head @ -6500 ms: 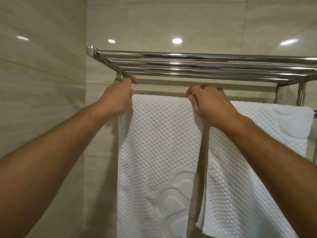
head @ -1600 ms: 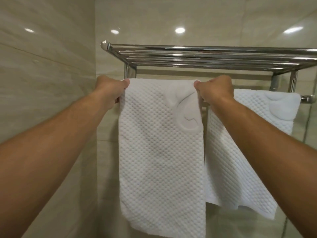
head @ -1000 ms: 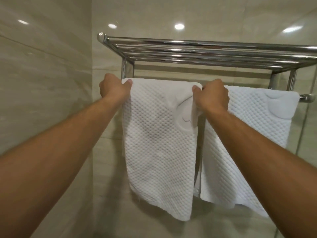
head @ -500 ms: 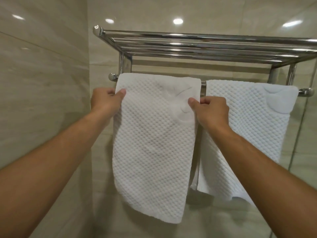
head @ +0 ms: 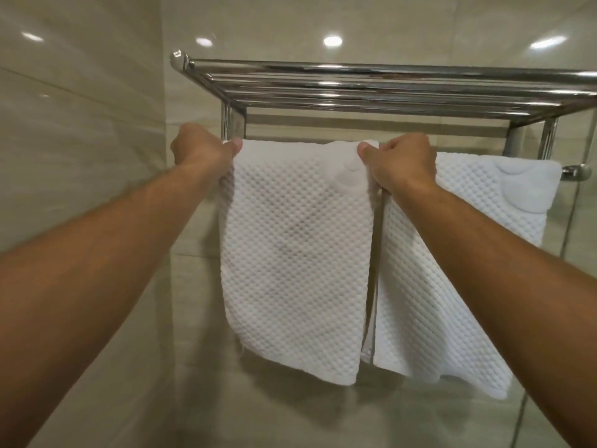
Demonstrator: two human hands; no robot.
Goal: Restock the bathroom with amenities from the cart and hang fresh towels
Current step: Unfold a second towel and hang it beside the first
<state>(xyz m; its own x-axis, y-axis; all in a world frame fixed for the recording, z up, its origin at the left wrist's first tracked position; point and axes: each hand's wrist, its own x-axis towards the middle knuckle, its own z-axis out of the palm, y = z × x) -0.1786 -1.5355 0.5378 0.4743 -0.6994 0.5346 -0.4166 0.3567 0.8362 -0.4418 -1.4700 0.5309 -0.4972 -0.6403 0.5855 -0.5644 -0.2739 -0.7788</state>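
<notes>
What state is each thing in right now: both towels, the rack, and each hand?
Left towel: draped over the bar, bottom edge slanted, gripped at both top corners.
Right towel: hanging on the same bar, untouched, partly hidden by the right arm.
Rack: top shelf bare.
Left hand: gripping the left towel's top left corner.
Right hand: gripping the left towel's top right corner.

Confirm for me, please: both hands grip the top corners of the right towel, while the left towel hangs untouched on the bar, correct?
Not quite: the towels are swapped. The head view shows the left hand and the right hand gripping the top corners of the left towel, while the right towel hangs beside it on the bar, with no hand gripping it.
</notes>
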